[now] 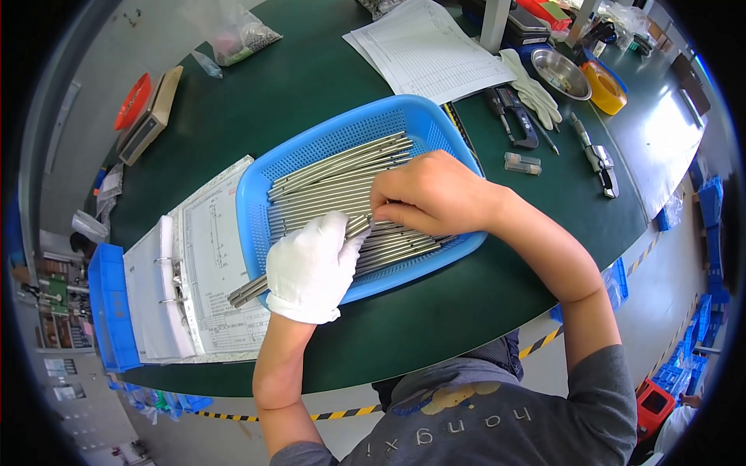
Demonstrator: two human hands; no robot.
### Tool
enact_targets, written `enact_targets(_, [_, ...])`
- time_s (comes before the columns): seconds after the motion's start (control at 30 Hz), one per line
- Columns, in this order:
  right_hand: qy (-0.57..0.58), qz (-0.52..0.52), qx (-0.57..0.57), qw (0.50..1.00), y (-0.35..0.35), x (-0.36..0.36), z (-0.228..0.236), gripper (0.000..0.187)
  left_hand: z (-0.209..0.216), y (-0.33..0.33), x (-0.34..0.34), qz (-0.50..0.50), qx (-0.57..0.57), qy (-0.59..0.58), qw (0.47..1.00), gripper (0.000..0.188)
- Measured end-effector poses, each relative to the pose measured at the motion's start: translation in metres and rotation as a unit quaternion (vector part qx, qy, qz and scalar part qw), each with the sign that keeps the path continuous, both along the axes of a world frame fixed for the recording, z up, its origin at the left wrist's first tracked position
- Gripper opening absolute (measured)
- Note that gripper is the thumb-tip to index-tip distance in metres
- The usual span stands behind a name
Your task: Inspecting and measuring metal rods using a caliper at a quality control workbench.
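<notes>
At the left edge of the green worktop [311, 101] a blue bin [109, 311] stands beside an open ring binder [167, 295] with a drawing sheet uppermost.

The left hand [311, 268], wearing a white glove, is closed around a small bundle of metal rods [249, 291]; the bundle's ends project over the near-left rim of the blue perforated tray [334, 128].

The tray sits at the middle of the worktop, near its front edge. A layer of loose rods [334, 167] lies lengthwise across its floor.

The right hand [431, 194], bare, rests over the middle of the tray. Its fingertips are pinched together on a rod just beside the gloved fingers.

Judged from this layout, only a few rods are gathered in the left hand and the greater part of the stock lies in the tray, so the work appears to be at an early to middle stage.

Toward the far right corner lie a printed form [427, 50], a spare white glove [532, 89], a caliper [513, 116], a steel bowl [561, 74] and a yellow tape roll [606, 87].
</notes>
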State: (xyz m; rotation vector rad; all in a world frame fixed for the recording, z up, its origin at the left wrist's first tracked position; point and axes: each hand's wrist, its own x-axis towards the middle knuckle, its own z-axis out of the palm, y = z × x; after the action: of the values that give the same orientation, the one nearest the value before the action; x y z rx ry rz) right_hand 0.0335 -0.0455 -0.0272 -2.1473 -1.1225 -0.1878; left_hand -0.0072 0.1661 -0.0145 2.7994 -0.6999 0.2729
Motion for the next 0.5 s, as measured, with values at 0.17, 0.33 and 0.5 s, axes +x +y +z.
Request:
enact_targets(0.17, [0.032,-0.009,0.051,0.998,0.0006,-0.0032,0.0045,0.014,-0.0011,0.0013,-0.0002,0.003,-0.001,-0.004,1.0,0.019])
enact_targets(0.33, [-0.001,0.002,0.031,1.0,0.0012,0.0008,-0.0013,0.016,-0.0009,0.0012,0.0001,-0.005,-0.016,-0.002,1.0,0.019])
enact_targets(0.5, [0.005,-0.003,0.054,0.999,0.0012,-0.0018,0.0031,0.016,-0.0013,0.0008,0.0002,0.002,-0.012,-0.004,1.0,0.019])
